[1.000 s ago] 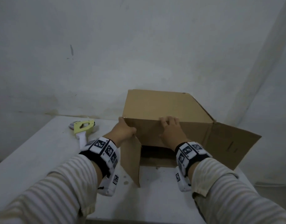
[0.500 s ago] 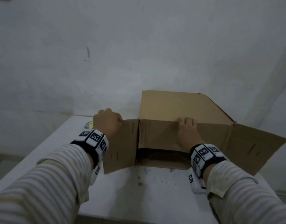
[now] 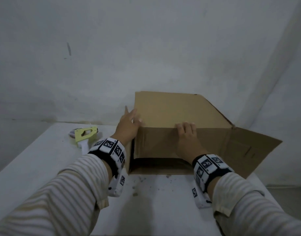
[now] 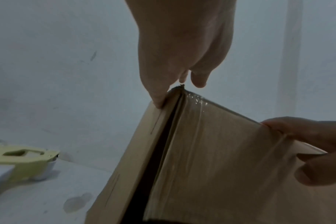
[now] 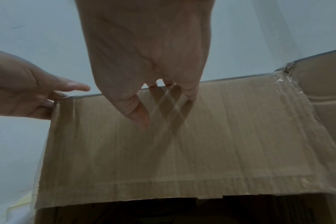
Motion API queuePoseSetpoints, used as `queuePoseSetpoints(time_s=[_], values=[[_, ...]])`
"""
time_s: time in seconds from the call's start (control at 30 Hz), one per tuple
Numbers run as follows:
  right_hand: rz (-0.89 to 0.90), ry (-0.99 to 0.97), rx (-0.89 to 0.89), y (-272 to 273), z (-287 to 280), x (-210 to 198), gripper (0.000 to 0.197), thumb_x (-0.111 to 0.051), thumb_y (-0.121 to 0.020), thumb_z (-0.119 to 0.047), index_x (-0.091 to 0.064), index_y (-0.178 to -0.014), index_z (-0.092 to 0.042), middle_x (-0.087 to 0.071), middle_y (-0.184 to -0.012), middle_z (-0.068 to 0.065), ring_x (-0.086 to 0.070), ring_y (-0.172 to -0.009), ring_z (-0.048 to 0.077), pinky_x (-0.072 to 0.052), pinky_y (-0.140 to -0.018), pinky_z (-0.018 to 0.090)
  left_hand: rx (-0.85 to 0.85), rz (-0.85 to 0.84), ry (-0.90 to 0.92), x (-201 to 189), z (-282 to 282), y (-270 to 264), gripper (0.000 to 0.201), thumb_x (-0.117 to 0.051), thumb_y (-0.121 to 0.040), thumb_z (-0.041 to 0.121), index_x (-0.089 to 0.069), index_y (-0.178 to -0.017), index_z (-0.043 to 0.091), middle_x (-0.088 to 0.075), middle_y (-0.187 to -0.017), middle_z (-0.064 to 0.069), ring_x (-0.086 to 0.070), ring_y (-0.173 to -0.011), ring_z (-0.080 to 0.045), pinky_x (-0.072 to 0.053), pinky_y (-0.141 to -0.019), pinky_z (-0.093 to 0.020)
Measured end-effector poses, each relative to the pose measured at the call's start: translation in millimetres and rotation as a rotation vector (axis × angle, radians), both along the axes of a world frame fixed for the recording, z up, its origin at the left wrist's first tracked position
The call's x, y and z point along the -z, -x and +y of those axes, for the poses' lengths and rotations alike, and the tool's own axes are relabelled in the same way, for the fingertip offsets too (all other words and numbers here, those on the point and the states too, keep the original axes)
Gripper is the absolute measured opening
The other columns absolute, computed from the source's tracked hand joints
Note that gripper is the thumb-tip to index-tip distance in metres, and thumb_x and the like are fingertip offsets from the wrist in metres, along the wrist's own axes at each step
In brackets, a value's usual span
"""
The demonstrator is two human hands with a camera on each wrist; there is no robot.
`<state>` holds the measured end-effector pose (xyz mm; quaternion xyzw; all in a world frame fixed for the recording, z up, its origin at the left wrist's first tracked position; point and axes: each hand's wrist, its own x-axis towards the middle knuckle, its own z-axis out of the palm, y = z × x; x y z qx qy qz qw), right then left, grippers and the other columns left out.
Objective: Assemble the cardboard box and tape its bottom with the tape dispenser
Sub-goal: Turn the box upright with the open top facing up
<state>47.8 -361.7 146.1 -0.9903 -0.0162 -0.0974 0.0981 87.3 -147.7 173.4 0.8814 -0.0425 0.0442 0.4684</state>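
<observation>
The brown cardboard box (image 3: 177, 109) lies on its side on the white table (image 3: 44, 167), its open end facing me. The upper flap (image 3: 163, 143) hangs down over the opening. My right hand (image 3: 185, 135) rests flat on it, fingertips at the fold. My left hand (image 3: 129, 123) reaches with straight fingers to the box's upper left corner, beside the left flap (image 4: 144, 151), which stands edge-on toward me. The right flap (image 3: 248, 147) is spread out to the right. The yellow-green tape dispenser (image 3: 84, 135) with its white handle lies on the table left of the box.
A pale wall stands close behind the table and box. Dark crumbs dot the table (image 3: 146, 183) in front of the box. The table's near edge runs under my forearms, and its left half holds only the dispenser.
The left flap, swung out to the left half a second ago, now stands edge-on. My left hand moved from it to the upper left corner. The dispenser shows again.
</observation>
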Motion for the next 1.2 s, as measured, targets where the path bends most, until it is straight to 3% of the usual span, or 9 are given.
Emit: queuePoseSetpoints(time_s=[0.2,0.3,0.4,0.5,0.63,0.87,1.03,1.1,1.2], values=[[0.011,-0.29,0.01,6.2,-1.2,2.7,0.075,-0.056,-0.087,-0.002,-0.018,-0.15,-0.014,0.002,-0.161,0.007,0.01,-0.148,0.03,-0.008,-0.12,0.04,0.015,-0.029,-0.031,15.1,-0.7,-1.5,0.04,-0.044,-0.099,0.032,-0.051,-0.137,0.022,-0.02,-0.159,0.0,-0.028,-0.144,-0.022,-0.023,-0.118,-0.033],[-0.127,-0.613,0.144,16.2,8.4,14.3,0.062,-0.055,-0.089,-0.004,-0.029,-0.145,-0.011,-0.005,-0.159,0.008,-0.017,-0.144,0.026,-0.027,-0.114,0.032,0.003,-0.033,-0.006,13.2,1.9,-5.0,0.04,-0.046,-0.098,0.029,-0.052,-0.136,0.018,-0.023,-0.158,-0.003,-0.03,-0.143,-0.023,-0.023,-0.118,-0.033],[-0.032,-1.0,0.412,21.0,14.2,32.5,0.052,-0.055,-0.091,-0.008,-0.036,-0.14,-0.009,-0.024,-0.148,0.011,-0.044,-0.109,0.023,-0.041,-0.088,0.029,-0.003,-0.036,-0.023,12.3,3.5,-6.5,0.039,-0.048,-0.097,0.03,-0.053,-0.135,0.02,-0.025,-0.157,-0.003,-0.031,-0.142,-0.022,-0.022,-0.118,-0.032],[0.171,-1.294,0.539,16.9,17.8,47.7,0.052,-0.058,-0.087,-0.016,-0.043,-0.136,-0.005,-0.044,-0.14,0.018,-0.053,-0.116,0.034,-0.047,-0.098,0.041,0.017,-0.026,-0.073,12.5,7.3,-7.7,0.04,-0.046,-0.098,0.032,-0.051,-0.136,0.023,-0.024,-0.158,-0.002,-0.031,-0.143,-0.022,-0.022,-0.117,-0.032],[0.252,-1.369,0.53,17.0,21.1,50.4,0.041,-0.055,-0.089,-0.012,-0.052,-0.125,0.008,-0.052,-0.133,0.028,-0.051,-0.123,0.042,-0.045,-0.102,0.053,0.06,0.004,-0.031,11.6,13.9,-9.6,0.04,-0.044,-0.099,0.028,-0.048,-0.138,0.021,-0.02,-0.159,-0.002,-0.027,-0.144,-0.021,-0.021,-0.117,-0.031],[0.207,-1.805,0.668,10.6,14.9,63.8,0.051,-0.06,-0.089,-0.004,-0.042,-0.136,-0.012,-0.042,-0.143,0.012,-0.045,-0.128,0.031,-0.048,-0.093,0.036,0.07,0.001,0.001,13.3,15.4,-9.3,0.041,-0.045,-0.099,0.023,-0.047,-0.139,0.018,-0.02,-0.158,-0.005,-0.025,-0.145,-0.02,-0.02,-0.118,-0.03],[0.006,-1.812,0.811,24.1,5.9,62.8,0.045,-0.057,-0.09,-0.003,-0.039,-0.131,-0.007,-0.057,-0.108,0.012,-0.06,-0.108,0.033,-0.053,-0.092,0.042,0.077,-0.012,0.023,13.1,12.5,-9.0,0.039,-0.046,-0.098,0.021,-0.05,-0.137,0.017,-0.022,-0.158,-0.006,-0.025,-0.145,-0.019,-0.018,-0.117,-0.028],[-0.077,-1.827,0.851,34.4,1.0,58.0,0.035,-0.055,-0.091,-0.011,-0.047,-0.124,-0.005,-0.057,-0.089,0.009,-0.064,-0.086,0.029,-0.057,-0.074,0.039,0.078,-0.009,0.017,11.7,11.8,-8.4,0.038,-0.045,-0.099,0.02,-0.05,-0.137,0.016,-0.022,-0.158,-0.006,-0.026,-0.144,-0.02,-0.019,-0.117,-0.028],[-0.242,-1.799,0.872,49.7,-4.5,52.3,0.025,-0.052,-0.086,-0.016,-0.058,-0.107,-0.005,-0.061,-0.085,0.009,-0.063,-0.066,0.025,-0.051,-0.051,0.029,0.087,-0.016,0.004,8.8,10.5,-7.6,0.038,-0.043,-0.099,0.015,-0.051,-0.136,0.014,-0.022,-0.158,-0.007,-0.027,-0.144,-0.022,-0.019,-0.119,-0.029]])
